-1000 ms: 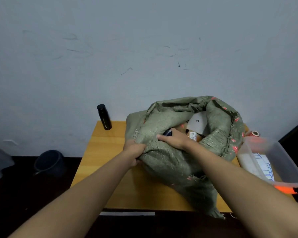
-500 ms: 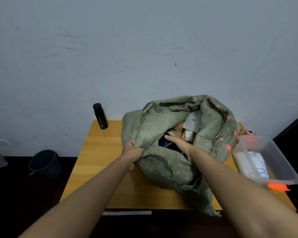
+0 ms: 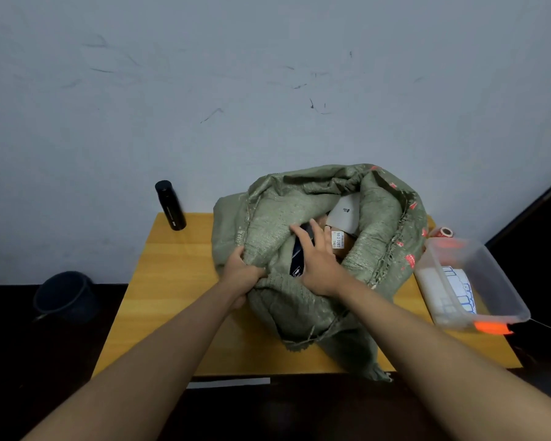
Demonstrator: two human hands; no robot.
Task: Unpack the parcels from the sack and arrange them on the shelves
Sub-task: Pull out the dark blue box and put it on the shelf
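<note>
Head view shows the left hand [image 3: 240, 275] bunching the sack [image 3: 385, 249] rim on the table [image 3: 172, 281], while the nearer right hand [image 3: 318, 265] lays spread fingers on a dark parcel [image 3: 299, 256] pointing away inside.

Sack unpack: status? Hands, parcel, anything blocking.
Left hand grips sack rim. Right hand in sack mouth, fingers on dark parcel, not lifted clear. Other parcels crowd beside it; no shelves in view.
</note>
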